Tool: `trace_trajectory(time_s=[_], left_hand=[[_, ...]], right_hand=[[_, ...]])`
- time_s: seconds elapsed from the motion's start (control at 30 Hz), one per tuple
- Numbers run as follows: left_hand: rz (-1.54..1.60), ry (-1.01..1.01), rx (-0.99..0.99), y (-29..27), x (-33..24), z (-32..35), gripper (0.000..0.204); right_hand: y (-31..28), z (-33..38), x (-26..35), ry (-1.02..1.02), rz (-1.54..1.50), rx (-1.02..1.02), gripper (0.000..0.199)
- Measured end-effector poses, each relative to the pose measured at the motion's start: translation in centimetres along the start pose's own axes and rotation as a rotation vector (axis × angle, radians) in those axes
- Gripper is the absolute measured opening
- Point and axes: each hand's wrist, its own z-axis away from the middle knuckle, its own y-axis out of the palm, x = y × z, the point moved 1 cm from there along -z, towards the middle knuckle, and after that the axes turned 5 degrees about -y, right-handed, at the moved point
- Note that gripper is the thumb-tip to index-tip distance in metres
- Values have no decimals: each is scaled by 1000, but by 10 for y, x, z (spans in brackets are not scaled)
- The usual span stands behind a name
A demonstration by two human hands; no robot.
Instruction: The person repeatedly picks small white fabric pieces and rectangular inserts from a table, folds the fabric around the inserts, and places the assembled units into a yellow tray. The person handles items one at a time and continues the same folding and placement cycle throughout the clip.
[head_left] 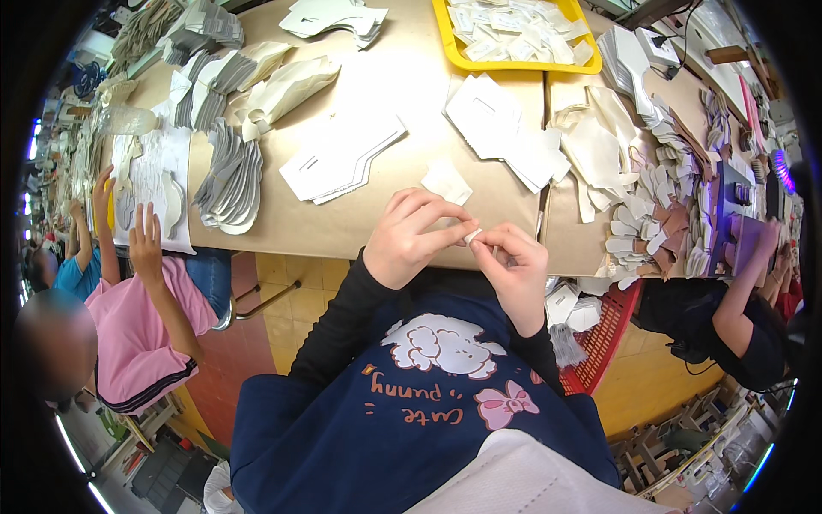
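Note:
Just past the table's near edge, my left hand (pixel 411 237) and my right hand (pixel 518 272) meet at the fingertips. Between them they pinch a small white piece (pixel 473 236), mostly covered by the fingers, so its kind cannot be made out. A pale, flat, squarish piece (pixel 447 182) lies on the brown-covered table (pixel 282 227) right behind my hands. Farther back lie two fanned stacks of white cut pieces with slots, one to the left (pixel 342 163) and one to the right (pixel 486 116).
At the back stands a yellow tray (pixel 514 66) of small white pieces. Grey-and-white stacks (pixel 229 184) lie left; cream pieces (pixel 595 150) and small offcuts (pixel 655 214) lie right. A red basket (pixel 610 334) stands below the edge. People sit left (pixel 150 330) and right (pixel 728 321).

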Motion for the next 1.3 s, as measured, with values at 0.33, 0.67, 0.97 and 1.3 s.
trace_trajectory(time_s=[0.33,0.67,0.97,1.3], left_hand=[[214,-81,15,5,2,0,37],[1260,-776,-53,20,-14,7,52],[1242,-905,-83,16,-10,9,49],[798,-818,-263,6,-7,12,32]], right_hand=[[5,-5,-8,66,-124,-36,5],[11,-8,-2,-5,-73,-133,5],[20,-9,-7,-126,115,-104,6],[18,-7,-15,-52,-170,-84,9]])
